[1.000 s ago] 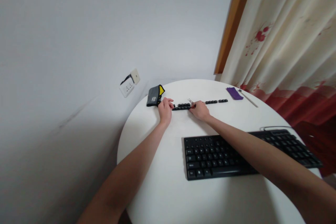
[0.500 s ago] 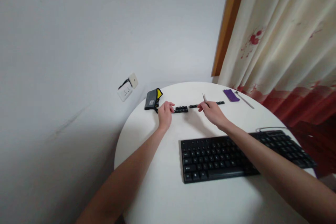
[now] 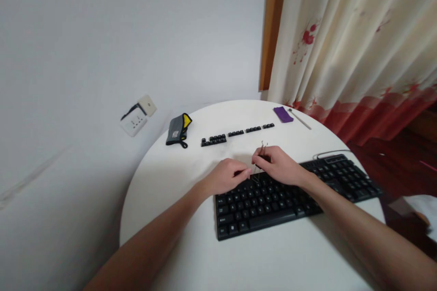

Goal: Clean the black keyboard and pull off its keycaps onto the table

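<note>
A black keyboard (image 3: 273, 216) lies on the white round table, with both hands over its far edge. In my right hand (image 3: 282, 166) is a thin wire keycap puller (image 3: 262, 149); its wire ends show above and below the fingers, the lower ones over the top rows of keys. Close by on the left, my left hand (image 3: 227, 176) is closed, thumb and fingertips together beside the puller's lower wires. Whether anything small is pinched there I cannot make out. Loose black keycaps (image 3: 218, 140) stand in rows on the table beyond the hands.
A grey cloth with yellow lining (image 3: 176, 131) lies at the table's left edge. Toward the back right are a purple cloth (image 3: 283, 114) and a slim brush (image 3: 300, 119). The keyboard cable (image 3: 331, 151) curves behind the keyboard. A wall with a socket (image 3: 134, 122) borders the left.
Both hands have come back from the keycap rows to the keyboard's far edge and closer together. The puller has moved along in my right hand. The view has shifted slightly right.
</note>
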`<control>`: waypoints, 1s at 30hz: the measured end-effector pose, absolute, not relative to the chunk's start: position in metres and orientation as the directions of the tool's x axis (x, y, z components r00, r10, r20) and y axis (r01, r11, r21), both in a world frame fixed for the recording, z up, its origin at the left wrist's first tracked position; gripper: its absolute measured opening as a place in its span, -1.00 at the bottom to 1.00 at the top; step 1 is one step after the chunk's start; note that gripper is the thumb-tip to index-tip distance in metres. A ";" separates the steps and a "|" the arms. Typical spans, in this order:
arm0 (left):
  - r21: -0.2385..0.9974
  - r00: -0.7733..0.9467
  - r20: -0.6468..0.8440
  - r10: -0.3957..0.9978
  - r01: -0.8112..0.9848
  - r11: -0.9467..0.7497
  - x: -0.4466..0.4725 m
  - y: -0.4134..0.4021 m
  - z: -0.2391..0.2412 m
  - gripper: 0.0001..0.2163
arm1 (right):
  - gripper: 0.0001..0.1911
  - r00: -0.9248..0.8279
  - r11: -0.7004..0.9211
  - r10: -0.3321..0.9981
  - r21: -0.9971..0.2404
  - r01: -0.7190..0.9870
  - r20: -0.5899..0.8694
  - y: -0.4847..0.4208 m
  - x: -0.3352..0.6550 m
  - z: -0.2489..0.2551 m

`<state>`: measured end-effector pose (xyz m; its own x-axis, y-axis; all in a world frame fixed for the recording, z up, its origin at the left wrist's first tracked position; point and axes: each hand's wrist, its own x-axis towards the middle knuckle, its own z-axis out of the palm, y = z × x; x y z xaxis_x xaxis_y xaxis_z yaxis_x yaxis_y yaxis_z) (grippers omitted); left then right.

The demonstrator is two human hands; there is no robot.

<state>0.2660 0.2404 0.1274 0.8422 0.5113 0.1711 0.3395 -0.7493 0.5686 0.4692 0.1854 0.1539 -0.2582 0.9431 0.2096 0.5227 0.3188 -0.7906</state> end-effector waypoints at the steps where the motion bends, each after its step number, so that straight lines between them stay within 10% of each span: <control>1: 0.547 0.856 0.154 0.493 0.342 -0.764 0.267 0.239 0.127 -0.68 | -0.76 -0.269 0.325 0.940 -0.787 0.524 0.210 0.186 0.470 0.154; 30: 0.535 0.852 0.089 0.516 0.396 -0.746 0.270 0.244 0.113 -0.71 | -0.80 -0.267 0.263 0.961 -0.521 0.812 0.068 0.159 0.452 0.160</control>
